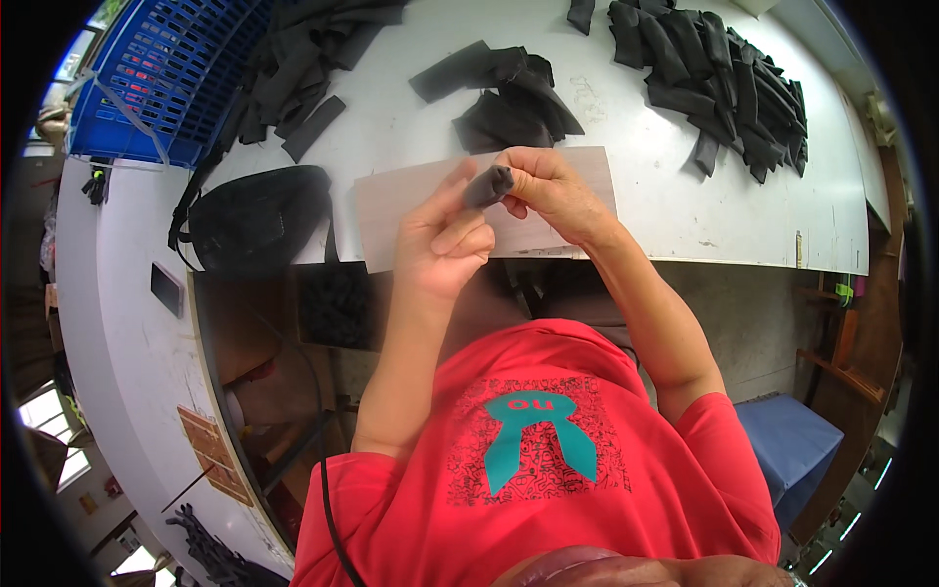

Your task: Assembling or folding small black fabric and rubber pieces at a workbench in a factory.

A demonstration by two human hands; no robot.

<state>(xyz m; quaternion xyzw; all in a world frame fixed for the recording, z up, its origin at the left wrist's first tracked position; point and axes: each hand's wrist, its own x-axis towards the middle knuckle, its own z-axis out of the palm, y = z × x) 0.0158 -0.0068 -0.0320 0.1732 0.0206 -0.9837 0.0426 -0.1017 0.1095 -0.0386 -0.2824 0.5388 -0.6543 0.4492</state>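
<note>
A short dark grey tube of fabric (pixel 485 187) is held up between my two hands, above the near edge of the table. My left hand (pixel 442 240) has its lower fingers curled and grips the tube from the left; its upper fingers are a little blurred. The tube seems to sit over or against one of those fingers, which I cannot tell for certain. On the other side, my right hand (pixel 556 194) pinches the tube's open end between thumb and fingers. Beneath both hands lies a pale rectangular board (pixel 577 176).
Beyond the board rests a small heap of dark fabric pieces (pixel 518 103). Larger piles (pixel 729 83) lie at the far right and far left (pixel 313 64). A black bag (pixel 259 217), a phone (pixel 166 290) and a blue plastic crate (pixel 161 78) are on the left.
</note>
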